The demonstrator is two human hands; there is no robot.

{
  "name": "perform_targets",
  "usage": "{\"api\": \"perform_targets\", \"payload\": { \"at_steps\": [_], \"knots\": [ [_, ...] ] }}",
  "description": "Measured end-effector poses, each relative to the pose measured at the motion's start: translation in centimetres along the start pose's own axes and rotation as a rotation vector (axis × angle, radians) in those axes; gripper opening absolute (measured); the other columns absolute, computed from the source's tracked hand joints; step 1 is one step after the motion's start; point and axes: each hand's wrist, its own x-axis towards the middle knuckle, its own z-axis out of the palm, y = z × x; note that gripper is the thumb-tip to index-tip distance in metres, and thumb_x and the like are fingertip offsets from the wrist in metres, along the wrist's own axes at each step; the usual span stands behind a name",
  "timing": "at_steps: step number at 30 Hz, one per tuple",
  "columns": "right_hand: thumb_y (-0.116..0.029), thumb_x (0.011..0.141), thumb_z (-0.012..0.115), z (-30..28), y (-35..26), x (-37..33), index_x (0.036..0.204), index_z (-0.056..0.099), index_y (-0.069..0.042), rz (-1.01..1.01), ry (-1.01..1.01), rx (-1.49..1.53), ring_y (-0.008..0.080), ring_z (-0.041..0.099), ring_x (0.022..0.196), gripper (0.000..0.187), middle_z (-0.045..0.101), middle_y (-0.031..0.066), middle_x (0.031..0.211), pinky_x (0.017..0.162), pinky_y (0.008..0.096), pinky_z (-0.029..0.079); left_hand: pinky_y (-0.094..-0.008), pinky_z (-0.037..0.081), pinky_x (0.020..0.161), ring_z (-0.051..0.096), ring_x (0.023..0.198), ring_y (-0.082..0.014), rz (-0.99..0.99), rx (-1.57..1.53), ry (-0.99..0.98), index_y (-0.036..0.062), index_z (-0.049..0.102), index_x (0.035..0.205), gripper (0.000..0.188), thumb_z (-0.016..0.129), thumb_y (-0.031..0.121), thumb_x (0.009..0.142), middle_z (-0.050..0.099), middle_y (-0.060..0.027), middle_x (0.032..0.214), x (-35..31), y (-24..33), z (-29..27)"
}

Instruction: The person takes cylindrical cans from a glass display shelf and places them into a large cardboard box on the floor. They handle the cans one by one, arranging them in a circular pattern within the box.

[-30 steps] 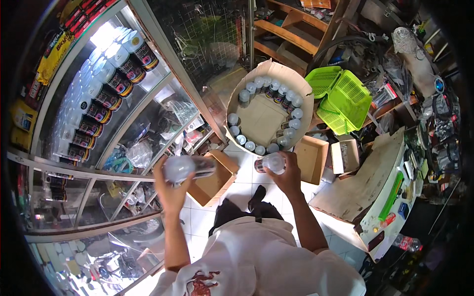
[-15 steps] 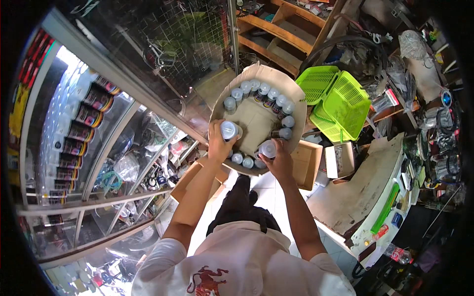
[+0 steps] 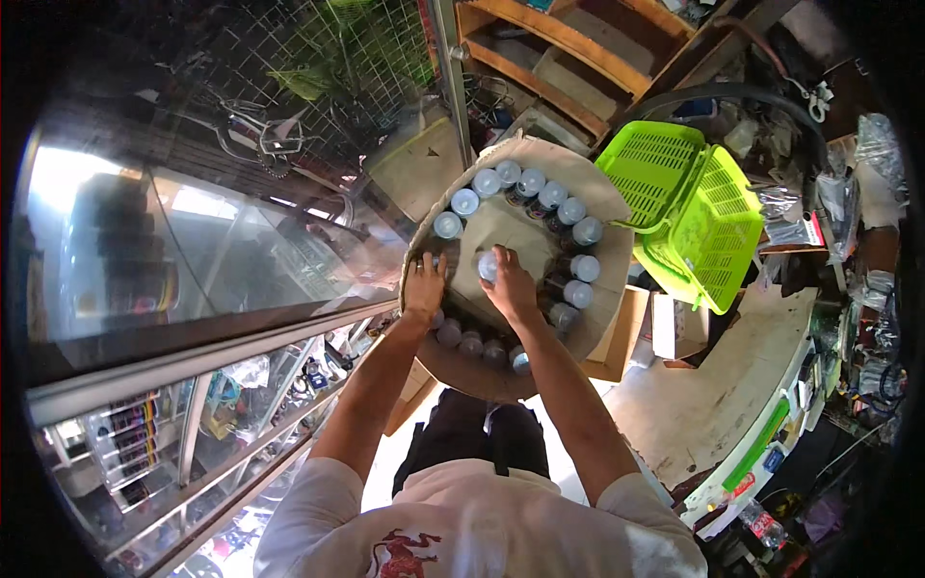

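Observation:
A shallow, rounded cardboard tray [image 3: 599, 332] is in front of me, with cans standing upright in a ring along its wall. The cans look like spray cans with clear, dome-like caps, such as the one at the upper left [image 3: 464, 201]. Over the bare middle of the tray, my right hand [image 3: 514, 287] grips a can [image 3: 488, 266] by its cap end. My left hand [image 3: 422, 288] rests at the tray's left wall, fingers stretched downward and apart, between cans of the ring. No can shows in it, though its palm side is hidden.
At left stands a glass-fronted cabinet [image 3: 231, 352] with a metal frame. A green plastic basket [image 3: 718, 222] sits right of the tray, above small open cartons [image 3: 679, 323]. Wooden shelves [image 3: 559, 67] stand at the back. A worn counter [image 3: 713, 405] curves along the right.
My left hand has lowered to the tray's left wall, and its can no longer shows. My right hand has moved its can inward over the tray's middle. The whole view has shifted.

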Motion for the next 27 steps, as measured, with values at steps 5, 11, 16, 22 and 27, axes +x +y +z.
{"api": "perform_targets", "payload": {
  "at_steps": [5, 11, 16, 22, 27],
  "knots": [
    [-0.016, 0.078, 0.083, 3.4, -0.9, 3.6, 0.135, 0.045, -0.006, -0.023, -0.056, 0.165, 0.0431, 0.064, 0.110, 0.069, 0.057, 0.0205, 0.129, 0.087, 0.0497, 0.057, -0.0393, 0.034, 0.109, 0.063, 0.116, -0.0231, -0.022, 0.139, -0.154, 0.0078, 0.047, 0.151, 0.053, 0.048, 0.018, 0.098, 0.057, -0.0185, 0.137, 1.2, 0.4, 0.5],
    [-0.004, 0.075, 0.081, 6.6, -1.9, 4.8, 0.131, 0.047, -0.004, -0.058, -0.044, 0.358, 0.0475, 0.059, 0.115, 0.065, 0.055, 0.0230, 0.128, 0.094, 0.0519, 0.053, -0.0464, 0.023, 0.120, 0.054, 0.132, -0.0293, -0.046, 0.148, -0.223, 0.0005, 0.047, 0.149, 0.053, 0.046, 0.022, 0.100, 0.046, -0.0157, 0.154, 1.4, 0.5, 2.9],
    [-0.004, 0.078, 0.079, 9.6, -1.1, 5.1, 0.141, 0.042, -0.005, -0.122, -0.011, 0.411, 0.0502, 0.056, 0.118, 0.073, 0.050, 0.0256, 0.134, 0.096, 0.0516, 0.053, -0.0528, 0.016, 0.122, 0.026, 0.150, -0.0379, 0.088, 0.354, -0.418, 0.0039, 0.044, 0.153, 0.054, 0.040, 0.026, 0.104, 0.036, -0.0141, 0.162, 2.4, 0.5, 0.4],
    [0.003, 0.078, 0.075, 11.6, -2.4, 5.8, 0.145, 0.036, 0.001, -0.063, 0.178, 0.616, 0.0485, 0.052, 0.127, 0.077, 0.047, 0.0306, 0.137, 0.105, 0.0491, 0.046, -0.0507, 0.019, 0.121, 0.030, 0.149, -0.0349, 0.111, 0.373, -0.433, 0.0012, 0.039, 0.155, 0.058, 0.042, 0.026, 0.103, 0.036, -0.0143, 0.162, 2.4, 0.0, 0.0],
    [0.006, 0.078, 0.072, 16.4, -0.7, 5.2, 0.146, 0.030, 0.007, -0.045, 0.154, 0.930, 0.0433, 0.046, 0.137, 0.080, 0.045, 0.0306, 0.142, 0.113, 0.0455, 0.039, -0.0467, 0.023, 0.121, 0.034, 0.147, -0.0330, 0.053, 0.345, -0.337, -0.0050, 0.031, 0.156, 0.063, 0.043, 0.026, 0.103, 0.039, -0.0183, 0.159, 2.6, -0.1, -0.7]
  ]
}}
